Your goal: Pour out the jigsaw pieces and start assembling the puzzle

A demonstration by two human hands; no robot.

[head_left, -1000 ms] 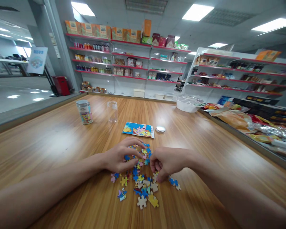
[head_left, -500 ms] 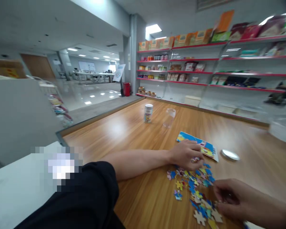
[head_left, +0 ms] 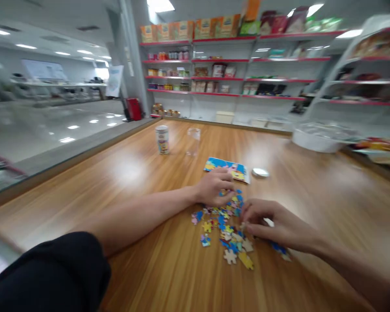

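**A:** What was nearest the camera?

**B:** A black sleeve (head_left: 48, 277) low on the left, then the bare left forearm running out across the wooden table (head_left: 143, 277). The view was blurred by motion.

**A:** And the hands?

**B:** The right hand (head_left: 276, 225) lay flat, palm down, on the near right edge of a heap of puzzle pieces (head_left: 227, 229). Its fingers were bent and close together, tips resting among the pieces; I could not tell whether they pinched one. A few loose pieces lay just nearer than those fingertips, and one or two blue ones poked out under the wrist side.

**A:** The left hand?

**B:** The left hand (head_left: 212, 190) sat a little farther out, on the far edge of the heap, fingers curled narrow over the pieces. Whether it gripped anything I could not tell.

**A:** What lay past the fingers?

**B:** Touching or just beyond the left fingertips was a colourful picture card (head_left: 229, 167), flat on the table. Just right of it sat a round metal lid (head_left: 260, 172). Farther out stood a clear cup (head_left: 193, 141) and, left of it, a printed tin (head_left: 162, 140). Off to the far right was a white bowl (head_left: 318, 139), and behind everything ran shelves (head_left: 234, 73) of packaged goods
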